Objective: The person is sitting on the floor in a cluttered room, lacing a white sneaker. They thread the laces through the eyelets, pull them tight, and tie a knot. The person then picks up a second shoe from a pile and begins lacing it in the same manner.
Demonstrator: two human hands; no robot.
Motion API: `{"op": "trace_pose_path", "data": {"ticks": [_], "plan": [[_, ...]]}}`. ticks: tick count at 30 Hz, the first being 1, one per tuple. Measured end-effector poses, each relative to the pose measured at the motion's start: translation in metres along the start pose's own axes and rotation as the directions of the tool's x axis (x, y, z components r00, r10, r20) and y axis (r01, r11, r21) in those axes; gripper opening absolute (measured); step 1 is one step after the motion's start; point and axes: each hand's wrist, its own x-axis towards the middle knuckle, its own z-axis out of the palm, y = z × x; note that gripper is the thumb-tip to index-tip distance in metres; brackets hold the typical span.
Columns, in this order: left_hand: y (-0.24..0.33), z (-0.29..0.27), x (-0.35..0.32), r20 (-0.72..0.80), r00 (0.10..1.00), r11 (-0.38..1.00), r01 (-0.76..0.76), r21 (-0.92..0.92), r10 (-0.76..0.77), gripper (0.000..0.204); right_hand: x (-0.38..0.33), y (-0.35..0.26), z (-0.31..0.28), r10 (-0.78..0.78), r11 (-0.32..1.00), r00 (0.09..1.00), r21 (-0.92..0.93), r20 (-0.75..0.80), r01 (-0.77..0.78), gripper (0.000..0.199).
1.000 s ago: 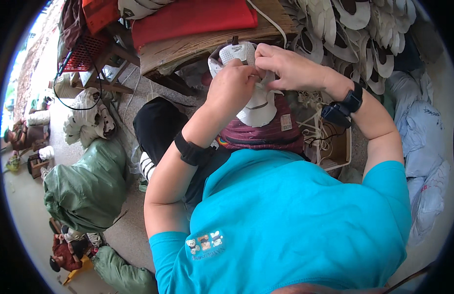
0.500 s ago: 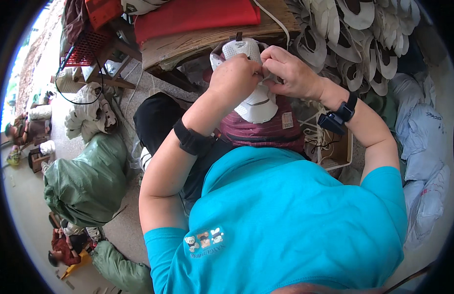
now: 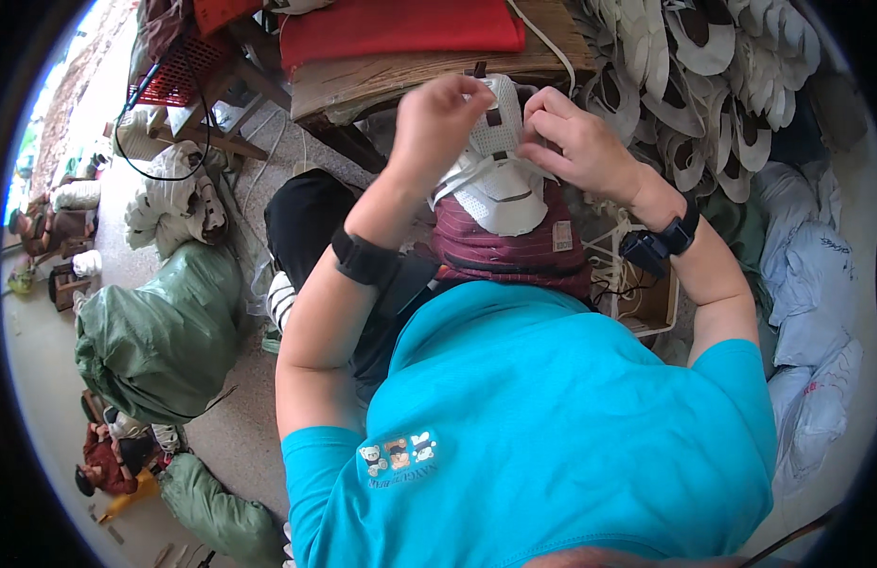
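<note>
A white shoe upper [image 3: 506, 206] with a perforated tongue lies over maroon striped cloth [image 3: 476, 248] on my lap. A pale shoelace [image 3: 486, 168] crosses it in a loose band. My left hand [image 3: 436, 123] is raised at the left of the tongue, slightly blurred. Its fingertips are pinched together, and what is between them is too small to make out. On the other side, my right hand [image 3: 582, 142] hovers close to the shoelace's right end. Its fingers are bent and there is a gap between them and the thumb.
Beyond the shoe stands a wooden table [image 3: 429, 78] with a red cloth [image 3: 400, 36]. Many pale shoe parts [image 3: 703, 43] hang at the far right. A box of laces [image 3: 651, 308] is beside my lap. Green sacks [image 3: 164, 327] lie left, blue-white sacks [image 3: 812, 256] right; people sit farther left.
My hands, together over the shoe before, have moved apart. The left has gone up and left, the right slightly right. The tongue and the lace band now show between them.
</note>
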Motion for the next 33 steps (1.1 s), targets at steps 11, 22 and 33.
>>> {"op": "trace_pose_path", "data": {"ticks": [11, 22, 33], "plan": [[0.008, -0.016, -0.016, 0.070, 0.996, 0.836, 0.076, -0.543, -0.045, 0.025, 0.039, -0.039, -0.007, 0.438, 0.586, 0.899, 0.757, 0.003, -0.288, 0.029], [0.011, -0.005, -0.017, 0.005, 0.998, 0.903, -0.054, -0.427, 0.061, 0.038, 0.050, -0.022, 0.019, 0.338, 0.190, 0.850, 0.855, 0.405, -0.483, 0.027], [0.001, -0.020, -0.024, -0.080, 0.997, 0.901, -0.019, -0.433, -0.017, 0.027, 0.064, -0.030, 0.020, 0.421, 0.358, 0.840, 0.787, 0.344, -0.502, 0.025]]}}
